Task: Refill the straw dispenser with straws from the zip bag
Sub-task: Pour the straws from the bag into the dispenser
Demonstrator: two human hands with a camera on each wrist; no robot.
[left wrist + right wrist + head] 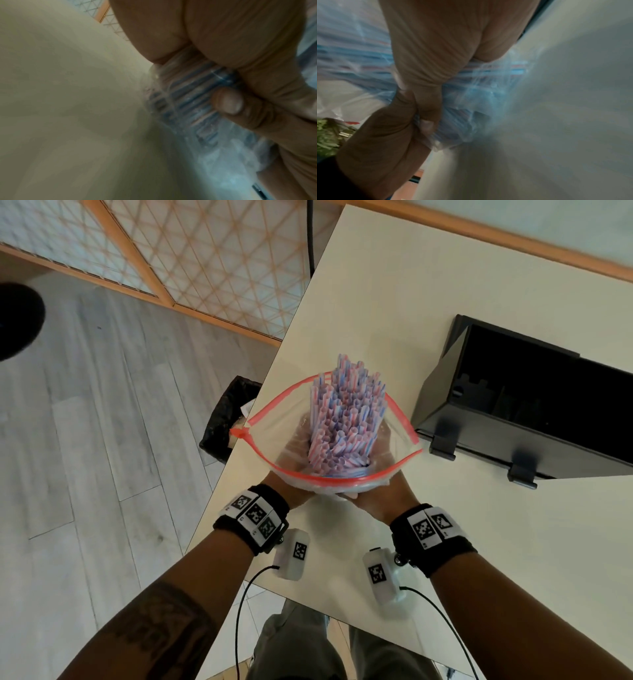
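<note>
Even, soft daylight in the head view, edges bowed by wide-angle distortion; both wrist views dim, heavily blurred.

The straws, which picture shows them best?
The head view. There the straws stand bunched in the open zip bag, tips poking out, held by the left hand and right hand. The left wrist and right wrist views show only blurry stripes through the plastic beside fingers.
</note>
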